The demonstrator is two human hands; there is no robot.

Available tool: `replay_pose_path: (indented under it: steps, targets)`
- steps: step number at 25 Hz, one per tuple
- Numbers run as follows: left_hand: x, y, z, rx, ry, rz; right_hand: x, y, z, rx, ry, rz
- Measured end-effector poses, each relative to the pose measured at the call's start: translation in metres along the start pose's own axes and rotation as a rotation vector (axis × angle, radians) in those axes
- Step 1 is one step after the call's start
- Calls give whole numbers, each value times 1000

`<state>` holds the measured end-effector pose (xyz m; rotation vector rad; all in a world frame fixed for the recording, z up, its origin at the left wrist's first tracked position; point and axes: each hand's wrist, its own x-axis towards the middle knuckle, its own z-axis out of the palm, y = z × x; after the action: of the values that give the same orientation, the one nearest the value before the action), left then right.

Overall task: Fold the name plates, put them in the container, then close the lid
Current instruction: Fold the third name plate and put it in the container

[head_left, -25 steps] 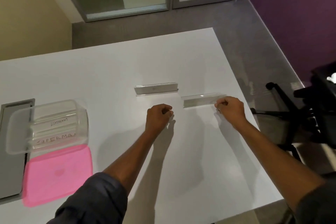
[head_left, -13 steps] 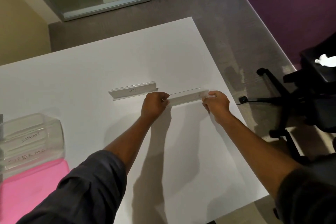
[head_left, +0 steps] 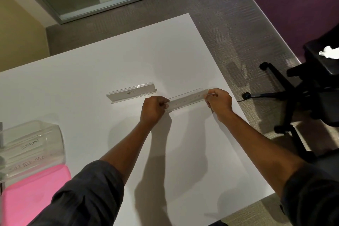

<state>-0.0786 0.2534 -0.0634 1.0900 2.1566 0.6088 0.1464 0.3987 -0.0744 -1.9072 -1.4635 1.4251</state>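
Note:
A clear plastic name plate point(head_left: 187, 101) lies near the table's right edge, held at both ends. My left hand point(head_left: 153, 110) grips its left end and my right hand point(head_left: 219, 103) pinches its right end. A second name plate point(head_left: 131, 93) with handwriting stands on the table just to the left, untouched. At the left edge sits a clear container point(head_left: 33, 145) with labelled name plates inside. Its pink lid point(head_left: 33, 194) lies flat on the table in front of it.
The white table point(head_left: 95, 71) ends close to my right hand. A black office chair point(head_left: 300, 93) stands on the carpet to the right. Glass doors are at the back.
My left hand moved right and took hold of the left end of the name plate that my right hand was holding. The view shifted to the right.

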Motion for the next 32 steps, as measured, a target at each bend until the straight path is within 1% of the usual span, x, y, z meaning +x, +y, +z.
replay_pose_path:
  steps: [3, 8, 10, 14, 17, 19, 20, 22, 24, 26, 28, 32]
  targets:
    - [-1, -1, 0, -87, 6, -28, 2, 1, -1, 66, -12, 33]
    - [-2, -1, 2, -339, -48, -182, 4, -7, 3, 269, -34, 163]
    - [-3, -2, 4, -439, -61, -252, 3, -11, 8, 320, -39, 183]
    - [-6, -5, 14, -659, -92, -432, 6, -19, 22, 304, -53, 186]
    - [-10, -7, 22, -751, -108, -485, -2, -24, 37, 300, -100, 197]
    - [-14, -7, 27, -794, -109, -502, -10, -24, 49, 250, -144, 190]
    - [-15, -7, 29, -796, -103, -511, -13, -24, 55, 208, -147, 187]
    - [-19, -6, 31, -719, -78, -497, -19, -27, 64, 138, -127, 169]
    - [-21, -7, 31, -588, -67, -432, -19, -29, 68, 96, -123, 142]
    - [-23, -8, 30, -460, -96, -341, -19, -32, 70, 38, -135, 108]
    - [-24, -8, 29, -364, -124, -288, -18, -34, 73, -44, -158, 36]
    - [-24, -2, 28, -233, -129, -243, -19, -34, 77, -229, -188, -87]
